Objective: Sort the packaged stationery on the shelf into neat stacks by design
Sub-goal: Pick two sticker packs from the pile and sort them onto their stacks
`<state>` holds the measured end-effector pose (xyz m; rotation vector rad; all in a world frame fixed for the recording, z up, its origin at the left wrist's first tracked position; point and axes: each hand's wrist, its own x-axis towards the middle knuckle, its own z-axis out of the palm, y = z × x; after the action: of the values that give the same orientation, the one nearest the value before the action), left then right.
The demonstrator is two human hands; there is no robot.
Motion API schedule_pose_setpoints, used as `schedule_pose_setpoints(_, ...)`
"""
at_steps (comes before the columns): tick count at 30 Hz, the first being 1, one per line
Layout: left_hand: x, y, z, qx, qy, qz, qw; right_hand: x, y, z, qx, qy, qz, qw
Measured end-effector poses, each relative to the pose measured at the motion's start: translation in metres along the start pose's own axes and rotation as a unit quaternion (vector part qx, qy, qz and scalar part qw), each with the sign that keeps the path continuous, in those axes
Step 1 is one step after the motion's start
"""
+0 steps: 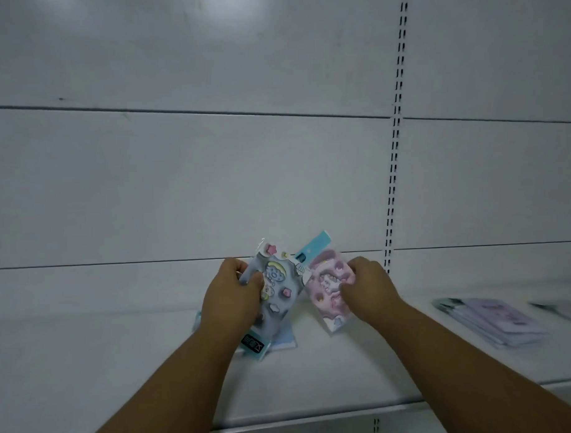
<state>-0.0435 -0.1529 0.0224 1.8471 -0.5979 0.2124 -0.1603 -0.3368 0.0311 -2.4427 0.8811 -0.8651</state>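
While left hand [230,294] grips blue pack [277,288] | right hand [367,289] pinches pink pack [325,292] edge

A blue packet [277,291] printed with cloud, moon and star figures is held up above the shelf [120,351], tilted, its teal header strip pointing down toward the shelf's front edge. Just beside it on the right, a pink-purple packet [325,289] is also held up and tilted, its teal header pointing up toward the back panel. Under the blue one, a pale blue packet [283,342] lies flat on the shelf. Near the shelf's right end lies a stack of pale lilac packets [488,322], blurred.
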Motion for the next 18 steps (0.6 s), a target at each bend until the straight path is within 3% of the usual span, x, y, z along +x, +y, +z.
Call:
schedule_pose_setpoints(3,0.002,0.006,0.008,-0.017,-0.011,0.004,1.0,-0.008,-0.001,-0.03,0.09,0.111,0.027,0.989)
schedule_pose_setpoints(6,0.0,0.015,0.016,-0.033,-0.037,0.01,0.999,-0.025,-0.003,-0.056,0.125,0.173,0.041,0.976)
schedule_pose_setpoints(18,-0.072,0.093,0.099,-0.092,-0.161,0.08,0.979,-0.13,0.048,-0.168,0.188,0.282,0.084,0.937)
